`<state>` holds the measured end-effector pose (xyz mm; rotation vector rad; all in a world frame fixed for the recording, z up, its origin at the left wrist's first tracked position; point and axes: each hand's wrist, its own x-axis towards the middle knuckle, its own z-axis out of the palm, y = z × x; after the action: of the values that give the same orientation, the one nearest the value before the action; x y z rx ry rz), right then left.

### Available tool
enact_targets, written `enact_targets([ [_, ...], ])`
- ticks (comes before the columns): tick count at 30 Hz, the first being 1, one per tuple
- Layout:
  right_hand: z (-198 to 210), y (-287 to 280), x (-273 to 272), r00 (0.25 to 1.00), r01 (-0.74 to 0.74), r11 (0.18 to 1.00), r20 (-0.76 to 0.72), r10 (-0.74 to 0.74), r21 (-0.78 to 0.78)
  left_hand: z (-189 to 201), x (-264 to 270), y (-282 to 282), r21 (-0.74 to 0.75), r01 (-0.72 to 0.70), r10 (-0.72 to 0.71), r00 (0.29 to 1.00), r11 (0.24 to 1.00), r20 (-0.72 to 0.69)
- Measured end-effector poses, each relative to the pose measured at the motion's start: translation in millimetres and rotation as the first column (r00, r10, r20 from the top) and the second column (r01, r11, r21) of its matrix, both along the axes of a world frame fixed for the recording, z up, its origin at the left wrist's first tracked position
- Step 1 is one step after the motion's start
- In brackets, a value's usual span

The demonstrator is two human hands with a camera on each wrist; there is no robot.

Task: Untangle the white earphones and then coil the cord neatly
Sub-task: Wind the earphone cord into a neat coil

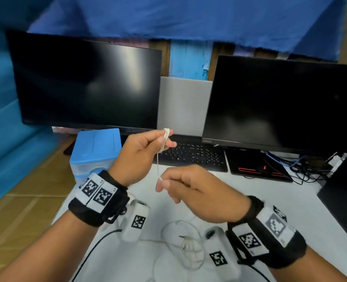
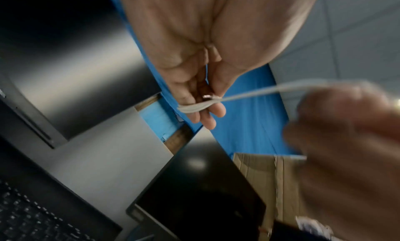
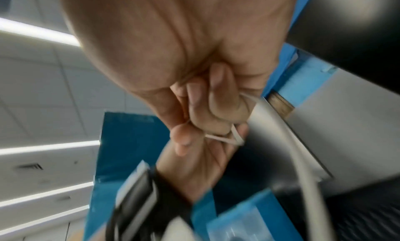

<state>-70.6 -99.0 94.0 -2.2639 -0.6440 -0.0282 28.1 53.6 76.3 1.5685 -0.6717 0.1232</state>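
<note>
The white earphone cord (image 1: 158,163) is stretched between my two hands above the white table (image 1: 302,202). My left hand (image 1: 164,141) is raised, with several turns of cord (image 1: 166,134) wound round its extended fingers and the thumb pressed against them. In the left wrist view the turns (image 2: 198,107) cross the fingertips. My right hand (image 1: 162,185), lower and nearer, pinches the cord between thumb and forefinger, its other fingers curled. The right wrist view shows the cord (image 3: 223,139) by those fingers. The loose remainder (image 1: 185,244) lies looped on the table below, earbuds among it.
Two dark monitors (image 1: 87,84) (image 1: 280,106) stand behind, with a black keyboard (image 1: 193,154) between them. A blue-lidded plastic box (image 1: 96,147) sits at the left. A black pad (image 1: 258,167) and tangled cables (image 1: 307,167) lie at the right.
</note>
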Motion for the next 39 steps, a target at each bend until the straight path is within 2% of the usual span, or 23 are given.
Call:
enact_targets([
  [3,33,-14,9,0.979,0.096,0.973,0.159,-0.131,0.211,0,-9,-6,0.074,0.15,-0.152,0.988,0.986,0.024],
  [6,36,-32,42,0.912,0.258,0.895,0.215,-0.35,0.365,4,-14,-12,-0.064,0.267,-0.271,0.96,0.961,-0.063],
  [7,31,-35,51,0.896,0.292,0.879,0.214,-0.389,0.377,6,-16,-12,-0.132,0.302,-0.316,0.944,0.944,-0.097],
  [9,11,-31,59,0.914,0.297,0.885,0.161,-0.372,0.358,10,-18,-10,-0.267,0.352,-0.399,0.906,0.897,-0.143],
  [12,-26,-11,47,0.97,0.238,0.96,0.011,-0.242,0.146,12,-12,-5,-0.398,0.273,-0.364,0.915,0.876,-0.174],
  [14,-37,0,31,0.988,0.147,0.988,-0.054,-0.145,0.049,11,-4,-2,-0.351,0.148,-0.215,0.963,0.924,-0.16],
  [17,-19,4,7,0.997,0.027,0.996,-0.08,-0.02,0.081,4,4,3,-0.093,-0.028,0.025,0.999,0.995,-0.04],
  [19,6,0,1,1.0,0.005,0.983,-0.001,-0.005,0.182,-2,4,4,0.035,-0.03,0.029,0.999,0.999,0.015],
  [21,28,-8,7,0.991,0.05,0.953,0.101,-0.083,0.299,-3,1,1,0.06,0.094,-0.093,0.996,0.994,-0.008],
  [23,38,-20,26,0.962,0.16,0.907,0.144,-0.231,0.389,1,-3,-2,-0.011,0.209,-0.209,0.975,0.978,-0.073],
  [26,28,-32,58,0.9,0.304,0.873,0.185,-0.394,0.382,11,-12,-4,-0.228,0.344,-0.386,0.904,0.911,-0.181],
  [28,7,-28,66,0.92,0.288,0.9,0.167,-0.355,0.328,16,-14,-3,-0.391,0.36,-0.46,0.865,0.847,-0.201],
  [31,-27,-9,53,0.969,0.211,0.958,0.09,-0.232,0.196,17,-5,1,-0.529,0.214,-0.372,0.904,0.821,-0.212],
  [33,-36,1,37,0.988,0.137,0.986,0.06,-0.143,0.093,14,5,5,-0.479,0.083,-0.207,0.955,0.874,-0.212],
  [36,-22,5,16,0.996,0.047,0.997,0.078,-0.052,0.06,3,14,8,-0.203,-0.084,0.06,0.99,0.976,-0.124],
  [37,-11,5,11,0.994,0.025,0.997,0.106,-0.033,0.074,0,14,8,-0.098,-0.098,0.09,0.993,0.99,-0.079],
  [39,8,1,10,0.982,0.018,0.994,0.183,-0.038,0.108,-4,7,5,0.058,-0.029,0.03,0.999,0.998,-0.024],
])
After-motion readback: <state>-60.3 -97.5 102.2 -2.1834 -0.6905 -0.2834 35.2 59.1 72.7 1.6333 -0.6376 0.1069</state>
